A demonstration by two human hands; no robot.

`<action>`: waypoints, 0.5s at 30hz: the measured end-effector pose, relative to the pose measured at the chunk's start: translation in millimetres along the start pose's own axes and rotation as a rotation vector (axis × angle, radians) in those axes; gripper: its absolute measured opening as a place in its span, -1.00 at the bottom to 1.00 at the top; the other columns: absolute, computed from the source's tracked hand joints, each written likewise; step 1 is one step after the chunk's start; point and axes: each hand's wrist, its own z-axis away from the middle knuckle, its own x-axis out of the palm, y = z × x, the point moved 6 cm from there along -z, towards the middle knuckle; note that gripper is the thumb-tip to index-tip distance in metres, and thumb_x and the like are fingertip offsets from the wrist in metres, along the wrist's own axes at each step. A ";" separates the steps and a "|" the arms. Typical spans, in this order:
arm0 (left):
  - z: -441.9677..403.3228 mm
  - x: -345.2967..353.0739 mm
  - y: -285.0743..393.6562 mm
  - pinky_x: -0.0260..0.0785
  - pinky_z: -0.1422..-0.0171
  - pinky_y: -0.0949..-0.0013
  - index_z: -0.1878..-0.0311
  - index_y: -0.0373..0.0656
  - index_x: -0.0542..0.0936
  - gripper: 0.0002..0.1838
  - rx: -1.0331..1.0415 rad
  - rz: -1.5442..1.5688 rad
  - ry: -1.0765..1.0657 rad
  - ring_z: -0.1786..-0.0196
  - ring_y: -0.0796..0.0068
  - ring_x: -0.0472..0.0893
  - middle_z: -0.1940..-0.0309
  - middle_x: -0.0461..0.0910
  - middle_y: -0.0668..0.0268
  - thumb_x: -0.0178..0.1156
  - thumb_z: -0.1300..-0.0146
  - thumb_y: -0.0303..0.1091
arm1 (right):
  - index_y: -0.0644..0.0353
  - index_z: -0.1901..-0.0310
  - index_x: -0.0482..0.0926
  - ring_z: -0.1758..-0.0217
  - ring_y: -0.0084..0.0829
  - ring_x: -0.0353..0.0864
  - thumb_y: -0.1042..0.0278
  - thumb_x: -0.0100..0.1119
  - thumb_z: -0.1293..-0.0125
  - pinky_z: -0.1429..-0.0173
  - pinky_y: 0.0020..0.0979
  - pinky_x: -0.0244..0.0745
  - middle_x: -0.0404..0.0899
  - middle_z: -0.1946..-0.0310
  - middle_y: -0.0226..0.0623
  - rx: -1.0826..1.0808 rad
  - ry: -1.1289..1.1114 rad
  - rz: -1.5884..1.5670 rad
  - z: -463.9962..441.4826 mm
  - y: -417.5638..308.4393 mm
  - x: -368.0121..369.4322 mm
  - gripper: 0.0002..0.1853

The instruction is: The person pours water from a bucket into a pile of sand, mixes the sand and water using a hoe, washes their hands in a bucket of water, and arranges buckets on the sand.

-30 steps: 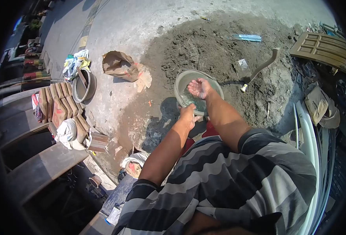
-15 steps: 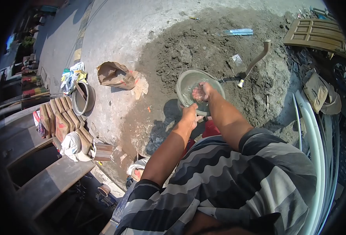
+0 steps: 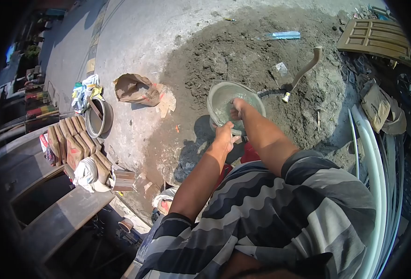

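A grey bucket [image 3: 212, 103] stands in front of me, tilted a little toward me, with cloudy water [image 3: 222, 111] in it. My left hand [image 3: 224, 135] grips the near rim, thumb on the inner side. Inside the bucket is my right hand [image 3: 237, 108], over the water and seen edge-on. Its fingers are loosely curved and apart, and nothing shows in them.
Wet mortar [image 3: 219, 51] spreads beyond the bucket, with a wooden-handled tool [image 3: 308, 69] standing in it. A torn paper sack [image 3: 135, 89] lies to the left, near a second tub [image 3: 107, 122] and stacked sacks [image 3: 73, 139]. Pipes [image 3: 370, 158] and a wooden door [image 3: 375, 39] are at right.
My right hand has turned from palm up to edge-on and drawn slightly left within the bucket. The bucket has tipped slightly; my left hand keeps its hold on the rim.
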 end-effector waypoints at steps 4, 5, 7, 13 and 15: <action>-7.0 -1.5 7.2 0.41 -0.11 -0.10 -0.20 -0.18 0.27 -0.51 -0.009 0.054 -0.193 -0.16 0.11 0.45 -0.14 0.36 0.14 0.07 -0.20 -0.37 | 0.27 0.07 0.47 0.12 -0.19 0.58 0.01 -0.07 -0.35 0.07 -0.17 0.54 0.55 0.10 -0.06 -0.385 -0.476 -0.704 44.9 -60.4 4.1 -0.57; -5.4 -4.9 6.6 0.41 -0.10 -0.10 -0.19 -0.18 0.28 -0.52 -0.011 0.078 -0.178 -0.15 0.10 0.45 -0.14 0.35 0.14 0.07 -0.19 -0.37 | 0.27 0.07 0.47 0.12 -0.19 0.58 0.01 -0.07 -0.35 0.07 -0.17 0.54 0.55 0.10 -0.06 -0.375 -0.477 -0.702 45.9 -59.6 3.1 -0.57; -3.4 -8.0 6.8 0.41 -0.10 -0.10 -0.17 -0.19 0.30 -0.54 -0.010 0.084 -0.146 -0.15 0.09 0.45 -0.12 0.36 0.14 0.06 -0.19 -0.37 | 0.28 -0.01 0.43 0.14 -0.20 0.58 0.00 -0.07 -0.34 0.14 -0.18 0.54 0.55 0.09 -0.06 -0.261 -0.147 -0.291 41.1 -52.5 -8.6 -0.53; 10.0 -9.2 11.9 0.43 -0.07 -0.10 -0.12 -0.23 0.31 -0.58 0.008 0.067 -0.140 -0.13 0.09 0.46 -0.05 0.38 0.13 0.07 -0.20 -0.37 | 0.26 0.05 0.46 0.21 -0.21 0.60 0.04 -0.05 -0.33 0.30 -0.11 0.52 0.55 0.20 -0.13 0.068 0.112 0.366 -22.9 13.9 3.0 -0.59; 12.0 -16.3 12.1 0.44 -0.05 -0.10 -0.11 -0.23 0.31 -0.59 0.031 0.033 -0.093 -0.13 0.09 0.47 -0.04 0.38 0.13 0.07 -0.19 -0.38 | 0.24 0.10 0.48 0.21 -0.21 0.60 0.05 -0.06 -0.33 0.30 -0.11 0.52 0.55 0.23 -0.13 0.162 0.206 0.268 -14.9 22.7 3.3 -0.62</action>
